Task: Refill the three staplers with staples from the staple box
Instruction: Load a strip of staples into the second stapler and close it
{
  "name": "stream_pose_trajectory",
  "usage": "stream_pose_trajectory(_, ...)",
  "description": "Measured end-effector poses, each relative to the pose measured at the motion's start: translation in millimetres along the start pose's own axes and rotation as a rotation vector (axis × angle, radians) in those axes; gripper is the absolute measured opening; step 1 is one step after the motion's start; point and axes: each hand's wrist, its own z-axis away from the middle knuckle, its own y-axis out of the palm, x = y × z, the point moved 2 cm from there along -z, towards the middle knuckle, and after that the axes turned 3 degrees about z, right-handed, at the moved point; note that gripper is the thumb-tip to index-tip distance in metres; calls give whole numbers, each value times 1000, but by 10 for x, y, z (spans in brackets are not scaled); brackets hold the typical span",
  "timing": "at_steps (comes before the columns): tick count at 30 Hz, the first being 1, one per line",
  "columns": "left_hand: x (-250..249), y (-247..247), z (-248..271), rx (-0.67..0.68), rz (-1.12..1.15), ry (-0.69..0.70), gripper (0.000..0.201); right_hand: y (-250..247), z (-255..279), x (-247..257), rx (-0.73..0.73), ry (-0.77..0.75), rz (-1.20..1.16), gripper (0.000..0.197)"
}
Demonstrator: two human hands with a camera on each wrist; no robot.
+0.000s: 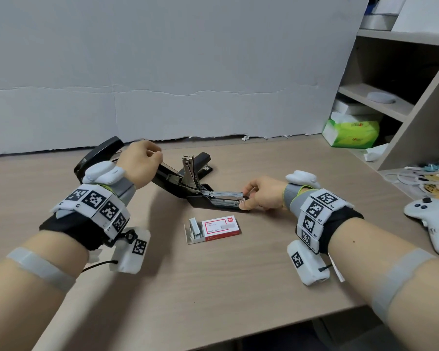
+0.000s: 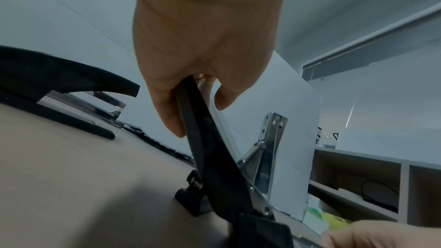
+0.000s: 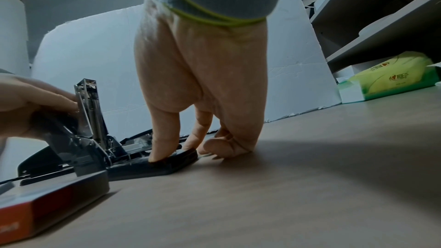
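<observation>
Two forearms wrapped in marker-covered wrist bands reach out over the wooden desk [image 1: 213, 274]. Beyond them lies the staple box [image 1: 214, 228], red and white, its left end open with staple strips showing.

Just past the box sits the open stapler [image 1: 208, 196], its black base flat on the desk. The left hand [image 1: 140, 163] curls its fingers round the tip of the black top cover [image 2: 203, 129] and holds it swung up and back to the left, so the steel pusher arm [image 1: 189, 171] stands nearly upright in the middle. The right hand [image 1: 261, 193] is at the front end of the metal staple channel [image 1: 226, 197], thumb and forefinger pressed down on the stapler's nose, the other fingers folded against the desk; whether it pinches a staple strip I cannot tell.

A second stapler [image 1: 205, 163] lies behind, and a larger black one [image 1: 99, 155] sits closed behind the left wrist. At the right edge rest a white controller [image 1: 433, 224] and a green tissue pack [image 1: 352, 134] under the shelves.
</observation>
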Motion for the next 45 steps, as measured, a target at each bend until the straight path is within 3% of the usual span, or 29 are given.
stream_pose_trajectory(5, -42, -63, -24, 38, 46, 25, 14, -1, -27, 9, 13, 3, -7, 33)
stream_pose_trajectory(8, -246, -88, 76, 55, 84, 161, 21, -3, -28, 9, 12, -7, 4, 34)
stream_pose_trajectory(11, -540, -46, 233, 170, 173, 274, 32, 0, -34, 6, 6, -15, 3, 31)
stream_pose_trajectory(15, -776, 129, 285, 285, 56, 388, 37, 21, -36, 6, -3, -24, 7, 31)
stream_pose_trajectory(23, -863, 593, 285, 461, -29, 444, 29, 16, -71, -43, 8, -43, 30, 34)
stream_pose_trajectory(34, -814, 504, 234, 525, 164, 366, 30, 28, -72, -59, 4, -58, 14, 32)
stream_pose_trajectory(36, -812, 570, 270, 550, 113, 372, 33, 32, -74, -58, 1, -56, 25, 34)
stream_pose_trajectory(41, -892, 816, 370, 560, -315, 507, 48, 45, -70, -53, 6, -73, 0, 32)
stream_pose_trajectory(45, -937, 796, 384, 584, -352, 515, 41, 22, -48, -61, 39, -74, 2, 35)
